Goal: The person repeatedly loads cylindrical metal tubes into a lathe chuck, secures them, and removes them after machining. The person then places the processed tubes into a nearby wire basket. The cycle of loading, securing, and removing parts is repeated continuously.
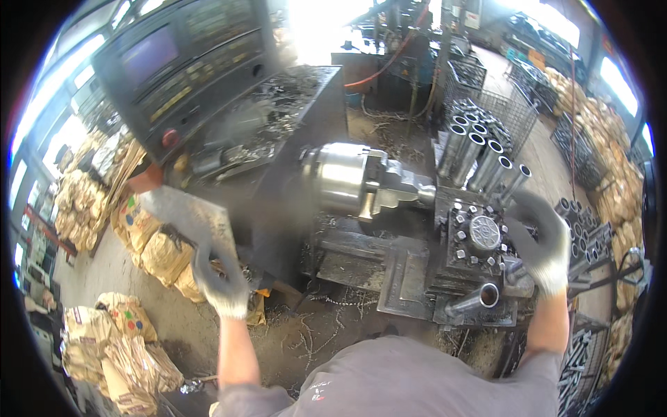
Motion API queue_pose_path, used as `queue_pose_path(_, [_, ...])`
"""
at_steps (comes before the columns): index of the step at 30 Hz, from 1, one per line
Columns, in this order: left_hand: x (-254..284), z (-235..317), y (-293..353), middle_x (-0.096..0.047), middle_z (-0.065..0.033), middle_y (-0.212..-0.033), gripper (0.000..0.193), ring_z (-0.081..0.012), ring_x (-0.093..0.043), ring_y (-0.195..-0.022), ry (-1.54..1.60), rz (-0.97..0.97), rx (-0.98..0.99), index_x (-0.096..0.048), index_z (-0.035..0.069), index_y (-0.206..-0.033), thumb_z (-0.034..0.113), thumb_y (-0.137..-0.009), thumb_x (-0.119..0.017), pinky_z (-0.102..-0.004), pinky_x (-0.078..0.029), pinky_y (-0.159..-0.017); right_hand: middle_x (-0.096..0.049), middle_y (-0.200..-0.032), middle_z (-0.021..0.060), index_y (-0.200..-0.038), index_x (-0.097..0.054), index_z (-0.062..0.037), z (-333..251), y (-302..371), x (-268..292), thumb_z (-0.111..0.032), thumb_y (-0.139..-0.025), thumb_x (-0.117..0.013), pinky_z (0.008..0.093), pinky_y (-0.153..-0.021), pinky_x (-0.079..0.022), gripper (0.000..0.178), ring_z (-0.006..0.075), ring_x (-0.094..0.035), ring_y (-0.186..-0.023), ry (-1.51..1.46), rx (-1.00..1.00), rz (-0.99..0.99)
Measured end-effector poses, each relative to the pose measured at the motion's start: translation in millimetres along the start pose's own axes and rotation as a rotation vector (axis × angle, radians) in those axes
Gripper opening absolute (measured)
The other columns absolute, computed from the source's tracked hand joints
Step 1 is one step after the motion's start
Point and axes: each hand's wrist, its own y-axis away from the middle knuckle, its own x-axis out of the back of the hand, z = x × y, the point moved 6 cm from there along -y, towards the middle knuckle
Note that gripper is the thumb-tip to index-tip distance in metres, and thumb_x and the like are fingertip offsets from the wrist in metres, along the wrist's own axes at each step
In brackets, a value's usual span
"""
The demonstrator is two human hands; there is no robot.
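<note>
My left hand [221, 279], in a grey-and-white work glove, is at the lower edge of a flat grey metal plate [194, 212]. Its fingers are curved and smeared, so I cannot tell whether they grip the plate. On the other side, my right hand [545, 243], gloved alike, hovers or rests beside the square tool post [479, 233]; its bent fingers are blurred too. Between the hands is the lathe's shiny chuck [344, 172], its stepped jaws [389, 187] facing the tool post. A short metal tube [476, 300] lies tilted below the post.
Several steel tubes [476, 149] stand behind the tool post, with more tubes [583, 233] stacked at right. A control panel [177, 62] rises at far left. Filled sacks [163, 257] sit on the floor at left. Metal shavings [319, 333] litter the ground.
</note>
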Motion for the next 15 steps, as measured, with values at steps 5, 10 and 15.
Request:
queue_pose_path(5, [-111,-20,-185,-0.077,-0.0255,-0.101,0.058,-0.0457,-0.075,-0.084,-0.292,-0.352,0.063,-0.045,0.009,-0.16,0.03,-0.107,-0.055,-0.054,-0.062,-0.079,-0.078,-0.107,0.0102,-0.132,-0.07,0.0058,-2,106,72,0.005,-0.094,-0.066,0.0282,-0.09,-0.058,0.038,0.0131,-0.072,-0.095,0.0,-0.237,0.292])
queue_pose_path(10, [-190,-155,-231,-0.076,-0.0308,-0.115,0.085,-0.0444,-0.077,-0.103,-0.651,-0.779,0.174,-0.008,0.013,-0.174,0.036,-0.105,-0.052,-0.055,-0.058,-0.092,-0.078,-0.106,0.0098,-0.133,-0.069,0.0063,12,162,103,0.005,-0.098,-0.062,0.0286,-0.087,-0.058,0.036,0.0133,-0.071,-0.093,-0.045,-0.356,0.411])
queue_pose_path(15, [-101,19,-182,-0.075,-0.0234,-0.124,0.055,-0.0413,-0.075,-0.109,-0.261,-0.094,-0.136,-0.048,0.005,-0.158,0.028,-0.109,-0.055,-0.0518,-0.058,-0.094,-0.078,-0.105,0.0096,-0.132,-0.069,0.006,53,203,142,0.003,-0.1,-0.066,0.0259,-0.083,-0.059,0.032,0.0127,-0.071,-0.088,-0.108,-0.43,0.549])
